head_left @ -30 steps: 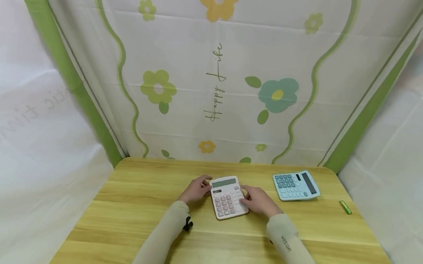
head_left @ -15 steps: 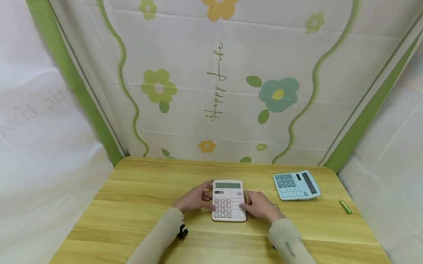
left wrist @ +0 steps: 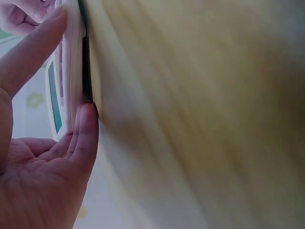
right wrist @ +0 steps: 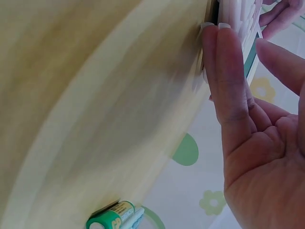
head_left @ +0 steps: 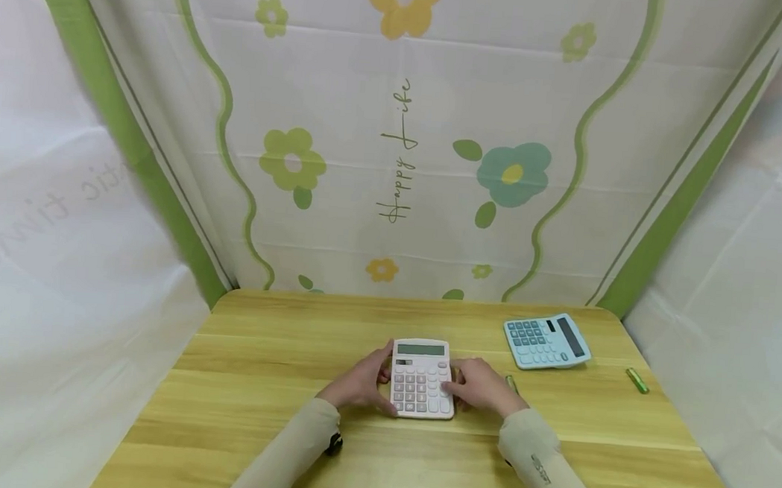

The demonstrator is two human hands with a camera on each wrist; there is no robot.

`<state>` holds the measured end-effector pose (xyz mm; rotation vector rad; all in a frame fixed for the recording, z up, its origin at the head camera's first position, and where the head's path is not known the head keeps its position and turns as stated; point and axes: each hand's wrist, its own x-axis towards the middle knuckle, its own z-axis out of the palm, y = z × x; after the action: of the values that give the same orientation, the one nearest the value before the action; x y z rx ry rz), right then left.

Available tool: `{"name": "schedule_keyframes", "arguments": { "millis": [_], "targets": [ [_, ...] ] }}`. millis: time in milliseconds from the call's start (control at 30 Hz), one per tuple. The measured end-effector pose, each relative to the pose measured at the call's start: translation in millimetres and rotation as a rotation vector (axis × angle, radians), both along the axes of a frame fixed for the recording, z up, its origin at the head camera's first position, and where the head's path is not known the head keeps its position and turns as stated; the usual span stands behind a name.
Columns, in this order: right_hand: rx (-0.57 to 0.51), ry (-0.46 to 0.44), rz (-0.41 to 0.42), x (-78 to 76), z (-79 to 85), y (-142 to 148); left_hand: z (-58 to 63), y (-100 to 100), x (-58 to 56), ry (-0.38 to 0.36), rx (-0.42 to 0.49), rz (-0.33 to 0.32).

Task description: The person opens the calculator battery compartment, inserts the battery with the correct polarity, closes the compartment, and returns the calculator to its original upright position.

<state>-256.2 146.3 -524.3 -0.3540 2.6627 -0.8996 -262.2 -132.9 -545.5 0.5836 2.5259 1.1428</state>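
A pale pink calculator (head_left: 422, 379) lies face up near the middle of the wooden table, display away from me. At its left edge my left hand (head_left: 361, 382) holds it, thumb by the lower corner and fingers farther up the side. In the left wrist view, the thumb and fingertips touch the calculator's side (left wrist: 74, 71). My right hand (head_left: 482, 385) is at the right edge, its thumb over the keys. The right wrist view has two fingertips against the lower edge of that side, the thumb near the face.
A light blue calculator (head_left: 546, 341) lies turned sideways at the back right. One green battery (head_left: 638, 381) lies near the table's right edge. Another green battery (head_left: 511, 384) is just beyond my right wrist. Flowered white cloth (head_left: 396, 155) hangs behind the table.
The pink calculator has turned from a tilt to straight and slid slightly towards me. Both hands moved with it; my left thumb shifted down to its lower corner. A battery beyond my right wrist came into view.
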Motion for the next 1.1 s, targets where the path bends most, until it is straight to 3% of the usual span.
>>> {"name": "schedule_keyframes", "arguments": {
  "millis": [300,1100],
  "targets": [
    [-0.078,0.006,0.067,8.6,-2.3,4.1,2.7,-3.5,9.3,0.029,-0.03,-0.027],
    [-0.05,0.025,0.104,24.9,3.4,0.7,5.1,-2.2,25.0,0.055,-0.06,-0.037]
  ]
}}
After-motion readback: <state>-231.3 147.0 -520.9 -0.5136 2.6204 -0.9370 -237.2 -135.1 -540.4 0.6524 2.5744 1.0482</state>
